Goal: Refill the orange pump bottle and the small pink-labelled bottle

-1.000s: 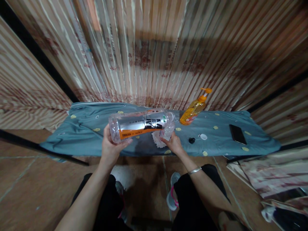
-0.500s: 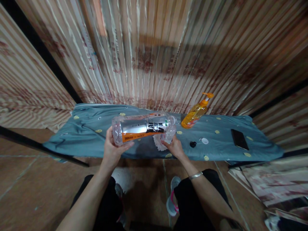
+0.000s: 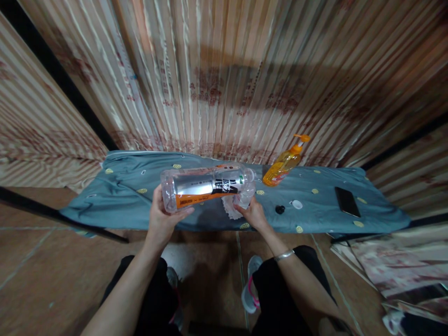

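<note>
My left hand (image 3: 163,217) is closed round the base end of a large clear plastic bottle (image 3: 194,183) with a silver and orange label. The bottle lies nearly level in the air, its uncapped-looking neck pointing right. At that neck, my right hand (image 3: 255,213) grips a small clear plastic container (image 3: 248,192); its exact kind is hard to make out. The bottle's mouth is at or just over this container, and I cannot tell whether they touch. Below them a white scalloped cloth (image 3: 231,208) lies on the covered bench, partly hidden by the bottle and my right hand.
An orange pump bottle (image 3: 281,167) stands at the back of the green-covered bench (image 3: 320,219). Right of my hand lie a small black cap (image 3: 280,209), a white oval lid-like piece (image 3: 297,204) and a dark phone (image 3: 347,202). A pleated curtain (image 3: 224,93) hangs behind.
The large bottle's base end has shifted very slightly left with my left hand. Both grips look the same; the view itself has moved a little.
</note>
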